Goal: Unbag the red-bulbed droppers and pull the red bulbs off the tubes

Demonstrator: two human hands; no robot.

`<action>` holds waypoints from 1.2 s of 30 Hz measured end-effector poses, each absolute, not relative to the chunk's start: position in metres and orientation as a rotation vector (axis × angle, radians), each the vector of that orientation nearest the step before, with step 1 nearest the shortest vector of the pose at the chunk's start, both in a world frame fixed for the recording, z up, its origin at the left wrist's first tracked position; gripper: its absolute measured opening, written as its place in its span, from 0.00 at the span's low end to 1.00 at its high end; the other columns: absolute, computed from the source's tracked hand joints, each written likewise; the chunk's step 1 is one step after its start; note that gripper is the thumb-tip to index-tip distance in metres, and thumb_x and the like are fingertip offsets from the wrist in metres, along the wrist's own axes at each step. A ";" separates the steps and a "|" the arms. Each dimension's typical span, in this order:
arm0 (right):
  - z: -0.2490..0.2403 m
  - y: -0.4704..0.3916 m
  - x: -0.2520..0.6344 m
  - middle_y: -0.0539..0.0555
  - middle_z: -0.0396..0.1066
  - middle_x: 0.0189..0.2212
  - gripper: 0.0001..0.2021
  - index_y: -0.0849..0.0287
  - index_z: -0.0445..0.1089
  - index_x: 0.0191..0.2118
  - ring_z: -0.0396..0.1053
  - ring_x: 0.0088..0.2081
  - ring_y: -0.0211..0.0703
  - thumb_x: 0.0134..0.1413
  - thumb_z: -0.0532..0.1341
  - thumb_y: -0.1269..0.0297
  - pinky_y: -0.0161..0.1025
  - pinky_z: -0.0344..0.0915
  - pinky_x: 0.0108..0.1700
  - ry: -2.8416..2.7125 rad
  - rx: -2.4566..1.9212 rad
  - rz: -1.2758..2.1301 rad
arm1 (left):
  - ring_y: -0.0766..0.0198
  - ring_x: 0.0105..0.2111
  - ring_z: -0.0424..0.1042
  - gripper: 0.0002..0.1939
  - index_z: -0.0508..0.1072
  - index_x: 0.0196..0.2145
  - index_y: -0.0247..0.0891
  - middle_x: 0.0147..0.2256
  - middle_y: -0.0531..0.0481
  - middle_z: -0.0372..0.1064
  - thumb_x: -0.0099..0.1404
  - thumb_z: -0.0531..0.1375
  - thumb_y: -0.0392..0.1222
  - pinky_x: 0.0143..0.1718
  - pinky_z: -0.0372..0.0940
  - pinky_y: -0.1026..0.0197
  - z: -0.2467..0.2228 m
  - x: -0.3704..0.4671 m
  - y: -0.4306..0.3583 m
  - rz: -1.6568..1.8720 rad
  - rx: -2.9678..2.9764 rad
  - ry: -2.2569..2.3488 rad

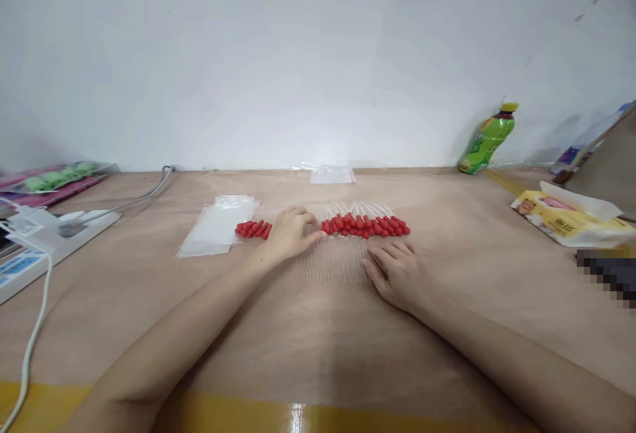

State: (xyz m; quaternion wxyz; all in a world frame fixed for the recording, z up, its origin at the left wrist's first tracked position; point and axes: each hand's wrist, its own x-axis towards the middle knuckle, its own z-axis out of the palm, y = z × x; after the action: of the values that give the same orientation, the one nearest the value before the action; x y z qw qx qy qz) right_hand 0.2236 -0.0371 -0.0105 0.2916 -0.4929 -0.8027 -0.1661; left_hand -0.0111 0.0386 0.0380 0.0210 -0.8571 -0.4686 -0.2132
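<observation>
A wide row of droppers with red rubber bulbs (365, 224) lies across the middle of the table. Clear thin tubes (332, 262) stretch toward me below the bulbs, and pale tubes (377, 209) point away behind them. My left hand (291, 233) rests over the row's left part, thumb and fingers apart around the bulbs; a smaller cluster of red bulbs (252, 229) shows left of it. My right hand (400, 273) lies at the right end of the clear tubes, fingers stretched and thumb apart. What lies under either palm is hidden.
Clear plastic bags (213, 224) lie left of the droppers, another bag (332, 175) by the wall. A power strip (59, 247) with cables stands at left. At right are a green bottle (489, 140), a yellow tissue pack (566, 218) and a blurred dark object (609, 274).
</observation>
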 end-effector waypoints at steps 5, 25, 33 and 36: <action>-0.001 -0.041 0.220 0.58 0.68 0.42 0.21 0.62 0.67 0.44 0.62 0.43 0.48 0.56 0.50 0.50 0.44 0.52 0.44 -2.263 -1.318 -0.338 | 0.56 0.39 0.65 0.21 0.67 0.35 0.37 0.34 0.48 0.67 0.52 0.61 0.57 0.41 0.60 0.56 0.034 0.012 0.049 -0.711 -2.691 -1.424; -0.011 -0.028 0.228 0.55 0.70 0.38 0.13 0.59 0.67 0.42 0.65 0.41 0.46 0.57 0.52 0.58 0.45 0.55 0.43 -2.057 -1.275 -0.315 | 0.65 0.27 0.69 0.09 0.68 0.30 0.36 0.27 0.51 0.70 0.61 0.54 0.44 0.28 0.64 0.64 0.024 0.011 0.034 -1.498 -2.458 -1.671; -0.006 -0.026 0.227 0.61 0.61 0.51 0.24 0.61 0.55 0.55 0.59 0.52 0.49 0.53 0.57 0.62 0.47 0.58 0.52 -2.043 -0.970 -0.301 | 0.64 0.31 0.72 0.07 0.70 0.37 0.35 0.32 0.47 0.72 0.59 0.57 0.39 0.34 0.68 0.62 0.000 -0.028 -0.006 -1.704 -2.652 -1.387; -0.002 -0.029 0.226 0.61 0.60 0.53 0.29 0.60 0.52 0.57 0.58 0.54 0.50 0.50 0.59 0.60 0.48 0.57 0.52 -2.076 -0.892 -0.359 | 0.63 0.34 0.72 0.06 0.71 0.36 0.35 0.34 0.46 0.73 0.59 0.58 0.37 0.38 0.68 0.61 -0.004 -0.031 -0.014 -1.608 -2.769 -1.250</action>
State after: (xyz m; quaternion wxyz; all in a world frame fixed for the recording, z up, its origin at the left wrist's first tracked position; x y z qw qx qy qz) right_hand 0.2259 -0.0291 -0.0025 0.4140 -0.3548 -0.8260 -0.1430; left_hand -0.0308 -0.0143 -0.0042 -0.1473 -0.7968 -0.3596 -0.4628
